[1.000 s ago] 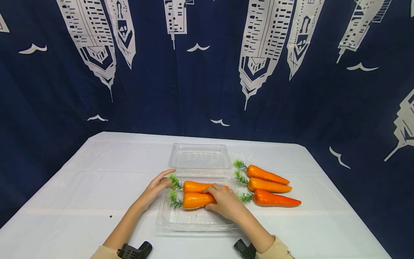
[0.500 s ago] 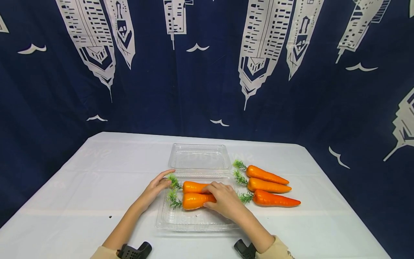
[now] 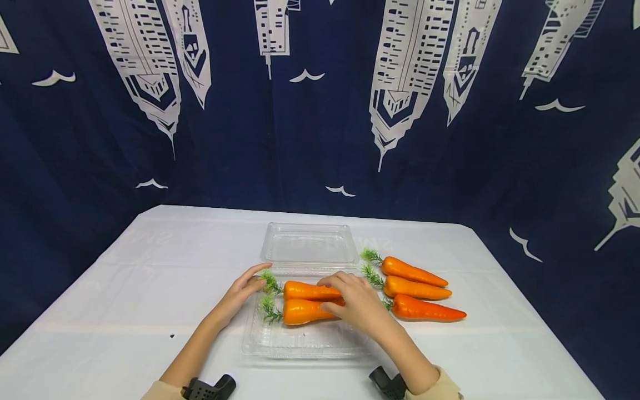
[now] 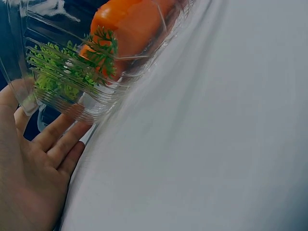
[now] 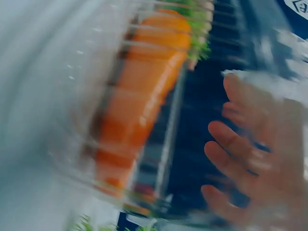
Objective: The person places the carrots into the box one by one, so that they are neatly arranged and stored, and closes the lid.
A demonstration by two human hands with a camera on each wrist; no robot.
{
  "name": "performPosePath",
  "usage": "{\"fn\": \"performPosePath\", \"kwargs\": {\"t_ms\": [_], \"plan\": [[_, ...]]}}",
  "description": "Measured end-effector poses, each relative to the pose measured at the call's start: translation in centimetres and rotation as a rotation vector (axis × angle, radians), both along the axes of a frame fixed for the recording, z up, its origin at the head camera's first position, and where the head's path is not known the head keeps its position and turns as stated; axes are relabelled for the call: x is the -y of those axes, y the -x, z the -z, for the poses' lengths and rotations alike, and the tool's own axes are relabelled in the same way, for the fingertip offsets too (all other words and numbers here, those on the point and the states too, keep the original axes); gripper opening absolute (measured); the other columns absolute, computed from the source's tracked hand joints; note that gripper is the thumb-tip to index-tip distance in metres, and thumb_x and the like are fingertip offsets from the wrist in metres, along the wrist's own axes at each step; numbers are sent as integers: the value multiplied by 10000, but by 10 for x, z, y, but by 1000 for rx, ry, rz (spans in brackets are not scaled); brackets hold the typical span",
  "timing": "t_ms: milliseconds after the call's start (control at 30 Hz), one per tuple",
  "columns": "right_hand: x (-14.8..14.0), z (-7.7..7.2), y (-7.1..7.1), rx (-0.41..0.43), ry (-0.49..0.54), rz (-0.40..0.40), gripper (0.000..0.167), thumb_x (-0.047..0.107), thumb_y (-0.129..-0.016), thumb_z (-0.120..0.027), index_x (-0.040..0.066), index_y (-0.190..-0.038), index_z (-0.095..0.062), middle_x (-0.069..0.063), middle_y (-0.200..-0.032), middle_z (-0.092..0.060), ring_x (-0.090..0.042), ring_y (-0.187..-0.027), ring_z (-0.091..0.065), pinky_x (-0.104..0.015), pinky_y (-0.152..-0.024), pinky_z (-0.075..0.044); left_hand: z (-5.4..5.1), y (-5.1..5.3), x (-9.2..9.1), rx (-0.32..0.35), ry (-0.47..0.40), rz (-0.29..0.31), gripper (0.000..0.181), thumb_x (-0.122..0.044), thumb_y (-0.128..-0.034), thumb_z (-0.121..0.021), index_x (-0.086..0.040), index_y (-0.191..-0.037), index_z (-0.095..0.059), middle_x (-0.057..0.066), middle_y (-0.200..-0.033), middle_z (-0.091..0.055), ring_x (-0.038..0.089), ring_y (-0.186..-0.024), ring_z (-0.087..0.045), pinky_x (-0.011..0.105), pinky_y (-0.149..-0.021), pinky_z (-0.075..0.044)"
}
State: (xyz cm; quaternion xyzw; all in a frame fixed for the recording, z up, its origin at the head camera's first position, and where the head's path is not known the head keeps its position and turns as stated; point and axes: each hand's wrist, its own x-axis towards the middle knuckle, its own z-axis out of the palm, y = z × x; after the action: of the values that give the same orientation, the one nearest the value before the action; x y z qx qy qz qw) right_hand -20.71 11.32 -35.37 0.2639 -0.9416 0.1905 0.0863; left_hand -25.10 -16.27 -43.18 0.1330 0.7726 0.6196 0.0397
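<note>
Two orange carrots with feathery green tops lie side by side in a clear plastic clamshell container (image 3: 305, 350), a back carrot (image 3: 302, 290) and a front carrot (image 3: 302, 312). My right hand (image 3: 357, 300) hovers over their narrow ends, fingers loosely bent and apart from them. In the right wrist view its fingers (image 5: 231, 149) are spread with nothing between them, beside a blurred carrot (image 5: 139, 96) seen through the plastic. At the container's left side, my left hand (image 3: 240, 291) rests its extended fingers (image 4: 62, 144) against the ribbed wall.
The container's lid (image 3: 310, 244) lies folded open toward the back. Right of the container, three more carrots lie on the white table (image 3: 150, 278): a far one (image 3: 412, 270), a middle one (image 3: 415, 287) and a redder near one (image 3: 427, 308). A dark blue patterned curtain (image 3: 310, 139) hangs behind.
My right hand has let go of the front carrot and lifted up and to the right. The left hand stays at the container's side, and the carrots lie where they were.
</note>
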Motion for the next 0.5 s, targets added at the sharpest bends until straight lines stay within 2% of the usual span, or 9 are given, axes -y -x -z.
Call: {"fn": "performPosePath", "kwargs": {"t_ms": [200, 500], "plan": [[-12, -15, -4, -56, 56, 51, 341, 308, -787, -695, 239, -1106, -600, 77, -1081, -616, -190, -1032, -567, -485, -968, -356, 2, 0, -1, -6, 3, -1, 428, -307, -930, -479, -234, -1346, -410, 95, -1017, -610, 177, -982, -554, 446, -970, -355], [-40, -29, -8, -192, 118, 90, 333, 268, -794, -691, 211, -1111, -608, 49, -1075, -608, -186, -1040, -559, -462, -916, -390, -1, 0, -1, -4, -2, -3, 432, -309, -927, -482, -235, -1347, -411, 86, -1022, -611, 156, -979, -555, 364, -936, -374]]}}
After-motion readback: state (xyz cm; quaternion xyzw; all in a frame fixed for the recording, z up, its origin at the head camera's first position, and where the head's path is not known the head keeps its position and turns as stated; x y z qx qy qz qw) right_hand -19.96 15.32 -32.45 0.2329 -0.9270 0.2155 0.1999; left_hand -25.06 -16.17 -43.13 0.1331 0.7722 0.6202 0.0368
